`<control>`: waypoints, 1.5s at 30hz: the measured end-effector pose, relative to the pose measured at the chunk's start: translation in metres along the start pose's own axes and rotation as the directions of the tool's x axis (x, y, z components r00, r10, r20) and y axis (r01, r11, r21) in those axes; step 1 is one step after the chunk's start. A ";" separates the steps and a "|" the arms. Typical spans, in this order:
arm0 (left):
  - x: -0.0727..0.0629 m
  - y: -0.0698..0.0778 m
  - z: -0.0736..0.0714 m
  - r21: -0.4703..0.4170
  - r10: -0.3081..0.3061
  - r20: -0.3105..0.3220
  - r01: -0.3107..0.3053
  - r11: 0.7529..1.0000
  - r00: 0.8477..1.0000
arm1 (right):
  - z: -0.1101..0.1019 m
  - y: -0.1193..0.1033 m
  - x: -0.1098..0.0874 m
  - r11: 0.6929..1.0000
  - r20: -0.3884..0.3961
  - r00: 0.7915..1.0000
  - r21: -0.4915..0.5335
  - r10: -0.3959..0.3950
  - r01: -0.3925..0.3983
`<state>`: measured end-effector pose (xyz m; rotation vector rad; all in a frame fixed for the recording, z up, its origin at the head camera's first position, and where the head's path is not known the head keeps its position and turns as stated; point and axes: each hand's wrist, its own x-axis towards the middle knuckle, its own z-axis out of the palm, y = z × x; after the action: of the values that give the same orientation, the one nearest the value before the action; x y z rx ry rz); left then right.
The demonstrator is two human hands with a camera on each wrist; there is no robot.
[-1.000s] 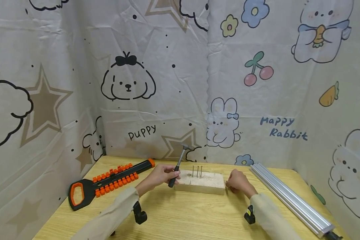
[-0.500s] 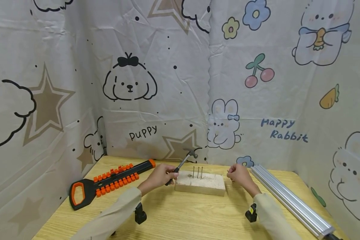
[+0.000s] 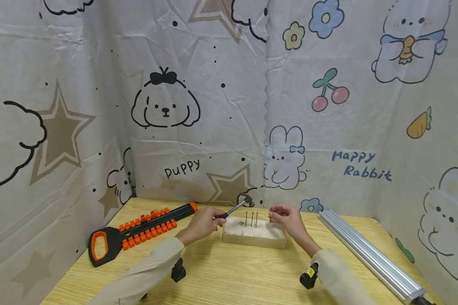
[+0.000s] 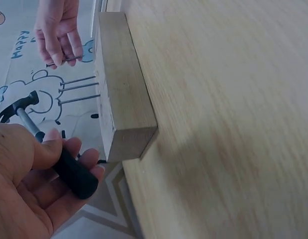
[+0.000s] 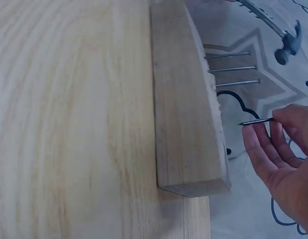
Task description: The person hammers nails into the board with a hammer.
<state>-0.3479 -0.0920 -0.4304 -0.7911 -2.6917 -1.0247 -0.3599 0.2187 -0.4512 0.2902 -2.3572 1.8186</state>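
Observation:
My left hand (image 3: pixel 204 223) holds a small claw hammer (image 4: pixel 69 169) by its black handle, the metal head up beside the wooden block (image 3: pixel 252 238). Three nails (image 3: pixel 252 219) stand upright in the block's top, near its middle. Above the block's right end, my right hand (image 3: pixel 288 220) pinches another nail (image 5: pixel 256 121) between thumb and fingers. In the right wrist view that nail's point faces the block's top face and stays apart from it.
An orange and black socket rail (image 3: pixel 141 228) lies on the table (image 3: pixel 229 279) to the left. A silver aluminium bar (image 3: pixel 370 254) lies along the right side. Printed cloth (image 3: pixel 221 127) hangs around the back and sides.
My right hand has moved left with the nail, from beside the block to over its right end. The hammer in my left hand has tilted, its head swinging to the right.

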 end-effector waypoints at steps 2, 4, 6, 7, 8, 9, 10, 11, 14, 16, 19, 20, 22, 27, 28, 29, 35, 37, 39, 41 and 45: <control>0.001 0.001 -0.001 0.043 0.031 -0.014 -0.030 0.999 0.999 | 0.005 0.002 -0.001 0.999 0.012 1.000 0.027 -0.024 0.024; 0.002 0.002 -0.003 0.079 0.051 -0.022 -0.050 0.996 0.998 | 0.011 0.003 0.000 0.998 0.016 0.998 0.034 -0.056 0.055; 0.003 0.003 -0.005 0.097 0.066 -0.028 -0.063 0.993 0.997 | 0.016 0.004 0.000 0.996 0.016 0.996 0.011 -0.086 0.086; 0.003 0.003 -0.005 0.102 0.072 -0.030 -0.068 0.992 0.997 | 0.019 0.005 0.000 0.995 0.014 0.995 -0.018 -0.096 0.096; 0.004 0.003 -0.006 0.108 0.075 -0.028 -0.072 0.992 0.997 | 0.021 0.006 0.001 0.993 0.015 0.995 -0.050 -0.102 0.103; 0.004 0.003 -0.006 0.112 0.077 -0.028 -0.073 0.991 0.997 | 0.024 0.008 0.001 0.991 0.011 0.994 -0.076 -0.106 0.106; 0.004 0.003 -0.006 0.117 0.081 -0.028 -0.078 0.990 0.996 | 0.026 0.009 0.001 0.988 0.006 0.994 -0.106 -0.109 0.109; 0.004 0.003 -0.006 0.127 0.086 -0.028 -0.082 0.989 0.996 | 0.028 0.010 0.001 0.986 0.000 0.994 -0.125 -0.109 0.108; 0.005 0.003 -0.005 0.149 0.093 -0.024 -0.089 0.985 0.995 | 0.031 0.013 0.001 0.986 -0.028 0.995 -0.140 -0.096 0.092; 0.005 0.003 -0.004 0.156 0.095 -0.023 -0.090 0.984 0.995 | 0.031 0.014 0.001 0.987 -0.039 0.995 -0.134 -0.097 0.091; 0.004 0.003 -0.003 0.160 0.091 -0.027 -0.086 0.983 0.995 | 0.031 0.014 0.001 0.986 -0.037 0.995 -0.139 -0.096 0.089; 0.004 0.003 -0.002 0.159 0.091 -0.031 -0.085 0.984 0.995 | 0.031 0.014 0.001 0.985 -0.036 0.995 -0.147 -0.093 0.087; 0.005 0.003 -0.002 0.160 0.092 -0.037 -0.085 0.983 0.995 | 0.030 0.015 0.000 0.985 -0.032 0.995 -0.153 -0.091 0.085; 0.006 0.004 -0.002 0.174 0.115 -0.046 -0.105 0.979 0.992 | 0.029 0.018 -0.001 0.989 -0.037 0.995 -0.117 -0.089 0.085; 0.007 0.004 -0.002 0.175 0.118 -0.046 -0.108 0.979 0.992 | 0.029 0.019 -0.002 0.991 -0.038 0.995 -0.100 -0.089 0.084; 0.007 0.004 -0.002 0.176 0.119 -0.046 -0.109 0.978 0.992 | 0.029 0.020 -0.002 0.992 -0.041 0.995 -0.092 -0.092 0.088; 0.007 0.007 -0.003 0.155 0.103 -0.059 -0.093 0.984 0.993 | 0.031 0.019 -0.003 0.988 -0.058 0.991 -0.102 -0.120 0.113; 0.007 0.008 -0.002 0.153 0.104 -0.063 -0.094 0.984 0.993 | 0.031 0.018 -0.004 0.985 -0.059 0.989 -0.115 -0.137 0.129; 0.007 0.008 -0.002 0.152 0.106 -0.065 -0.095 0.984 0.992 | 0.031 0.019 -0.004 0.983 -0.060 0.988 -0.125 -0.141 0.132; 0.007 0.008 -0.002 0.155 0.105 -0.067 -0.093 0.983 0.992 | 0.031 0.019 -0.004 0.982 -0.064 0.988 -0.135 -0.143 0.134; 0.011 0.010 -0.003 0.144 0.094 -0.093 -0.080 0.986 0.991 | 0.032 0.019 -0.005 0.987 -0.063 0.991 -0.117 -0.115 0.107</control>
<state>-0.3517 -0.0826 -0.4192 -0.8011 -2.5862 -0.8231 -0.3596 0.1930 -0.4783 0.3321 -2.3362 1.6123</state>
